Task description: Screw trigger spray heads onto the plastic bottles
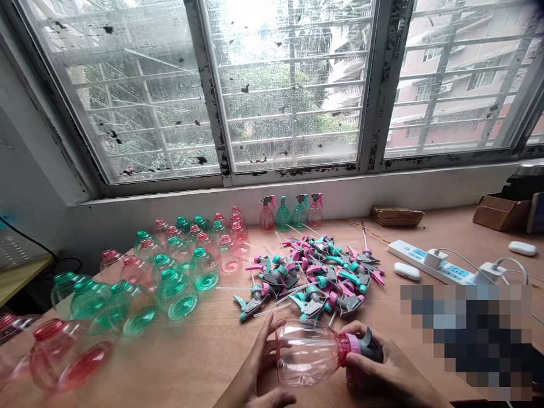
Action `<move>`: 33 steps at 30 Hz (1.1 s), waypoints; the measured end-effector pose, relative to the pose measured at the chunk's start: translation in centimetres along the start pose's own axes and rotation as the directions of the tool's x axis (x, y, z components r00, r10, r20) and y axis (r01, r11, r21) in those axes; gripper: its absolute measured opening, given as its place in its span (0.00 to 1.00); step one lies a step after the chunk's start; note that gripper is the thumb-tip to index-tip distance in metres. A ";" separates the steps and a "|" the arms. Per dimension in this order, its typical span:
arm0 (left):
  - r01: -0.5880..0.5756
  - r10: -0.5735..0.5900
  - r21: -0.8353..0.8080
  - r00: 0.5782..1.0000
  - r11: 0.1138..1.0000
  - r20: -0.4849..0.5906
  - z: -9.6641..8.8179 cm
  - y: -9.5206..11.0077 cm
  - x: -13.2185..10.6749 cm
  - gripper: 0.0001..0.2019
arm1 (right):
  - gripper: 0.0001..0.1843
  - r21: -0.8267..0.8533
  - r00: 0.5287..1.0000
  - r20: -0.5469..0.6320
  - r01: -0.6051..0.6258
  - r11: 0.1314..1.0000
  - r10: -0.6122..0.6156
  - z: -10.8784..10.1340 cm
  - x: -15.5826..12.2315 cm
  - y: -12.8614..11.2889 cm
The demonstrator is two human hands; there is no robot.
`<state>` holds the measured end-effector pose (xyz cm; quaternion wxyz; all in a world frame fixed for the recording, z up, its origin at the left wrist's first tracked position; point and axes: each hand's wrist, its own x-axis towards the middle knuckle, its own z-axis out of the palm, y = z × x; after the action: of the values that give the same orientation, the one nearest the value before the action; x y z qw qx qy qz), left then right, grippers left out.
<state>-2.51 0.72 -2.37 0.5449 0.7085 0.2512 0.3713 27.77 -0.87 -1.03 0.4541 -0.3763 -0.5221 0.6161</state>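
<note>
A clear pink spray bottle [308, 351] lies sideways between my hands, low in the head view. My right hand [378, 360] is closed round its grey and pink spray head [355, 343], at the red neck. My left hand [255, 365] cups the bottle's base loosely, with some fingers behind the plastic and the thumb below it. Just beyond, a pile of loose trigger spray heads [314, 272] in grey, pink and teal covers the table, their thin tubes sticking out. To the left stand rows of open bottles, among them a green bottle [176, 294] and a pink bottle [70, 357].
Several bottles with spray heads fitted, including a green one [300, 212], stand by the wall under the window. On the right lie a white power strip [408, 253] with plugs, a white case [407, 271], a flat brown packet [397, 216] and a cardboard box [499, 213].
</note>
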 end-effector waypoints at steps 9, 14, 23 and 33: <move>0.022 -0.021 0.088 1.000 0.996 -0.013 0.2 0.7 0.0 0.47 | 0.22 -0.007 1.000 0.001 0.008 1.000 -0.008 0.1 0.0 -0.2; 0.038 -0.038 0.029 0.999 0.999 -0.007 0.5 1.4 0.2 0.49 | 0.21 -0.020 1.000 -0.006 0.004 1.000 -0.004 0.2 0.0 -0.3; 0.128 -0.127 0.032 0.992 0.991 -0.012 0.5 2.2 -0.1 0.49 | 0.22 -0.010 1.000 -0.004 0.001 1.000 -0.001 0.2 -0.1 -0.3; 0.095 -0.093 0.050 0.995 0.994 -0.036 0.5 2.6 -0.3 0.50 | 0.24 -0.049 1.000 -0.010 -0.008 0.999 0.008 0.1 -0.1 0.0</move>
<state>-2.37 -0.56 0.02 0.5389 0.7035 0.3030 0.3504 27.71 -0.97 -0.97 0.4449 -0.3926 -0.5333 0.6029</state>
